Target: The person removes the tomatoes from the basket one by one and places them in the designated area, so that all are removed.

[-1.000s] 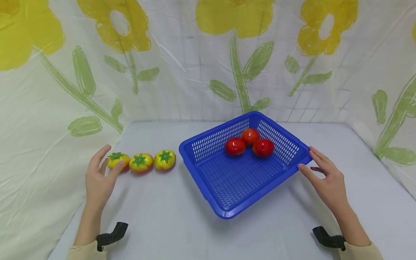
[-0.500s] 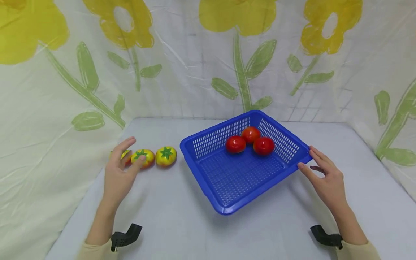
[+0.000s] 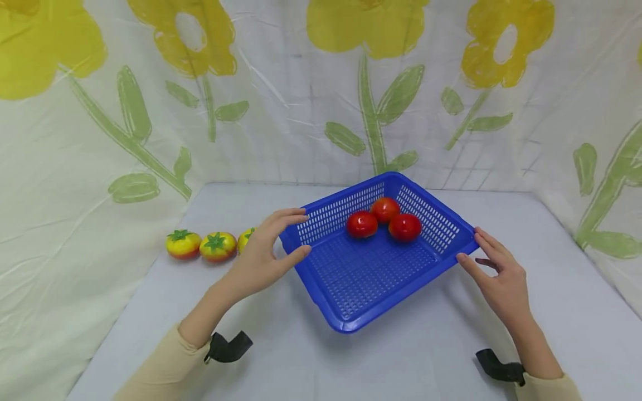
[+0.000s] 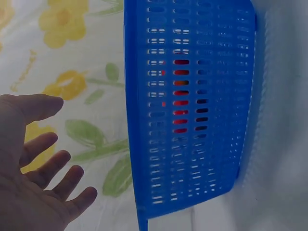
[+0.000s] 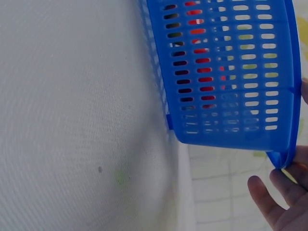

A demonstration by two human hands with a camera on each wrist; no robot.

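A blue plastic basket (image 3: 371, 278) stands turned at an angle on the table, with three red, tomato-like fruits (image 3: 386, 223) grouped toward its far corner. My right hand (image 3: 501, 284) holds the basket's right corner, thumb and fingers at the rim; the right wrist view shows fingers (image 5: 288, 187) at that corner. Over the left rim reaches my left hand (image 3: 266, 250), thumb and fingers spread apart with nothing between them. From the left wrist view, that hand (image 4: 43, 163) appears apart from the basket wall (image 4: 187, 154).
Left of the basket, three yellow-and-red fruits with green leafy tops (image 3: 217, 246) lie in a row; my left hand partly covers the nearest one. The pale table (image 3: 401, 356) meets a white cloth with printed yellow flowers (image 3: 366, 28) behind and at the sides.
My left hand has moved right, from beside the leftmost yellow fruit to the basket's left rim. My right hand stays at the right corner, and the basket has hardly moved.
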